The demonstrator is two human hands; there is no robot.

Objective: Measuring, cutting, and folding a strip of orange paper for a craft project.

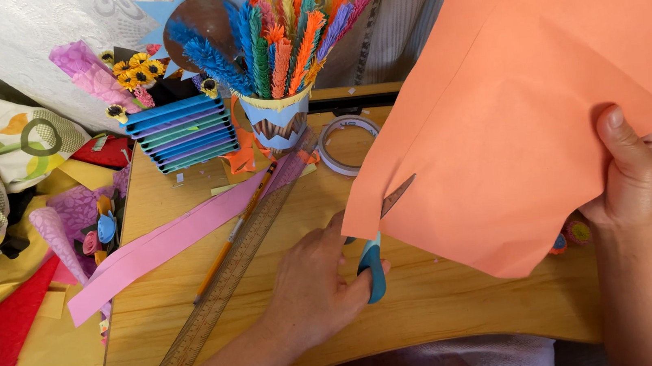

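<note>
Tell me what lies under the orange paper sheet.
Under the orange paper sheet, scissor blades and the wooden table show. Small colourful bits peek out at its lower edge; the rest is covered.

**Wooden surface and what lies on it**

A small wooden surface (pixel 438 301) with rounded near corners carries a clear ruler (pixel 227 280) lying diagonally, a yellow pencil (pixel 231 247) just beside it, and a long pink paper strip (pixel 161 247) to the left. At the far edge stand a paper-wrapped cup (pixel 277 123) of fringed paper sticks, a stacked blue paper block (pixel 183 134) and a tape roll (pixel 346 144).
</note>
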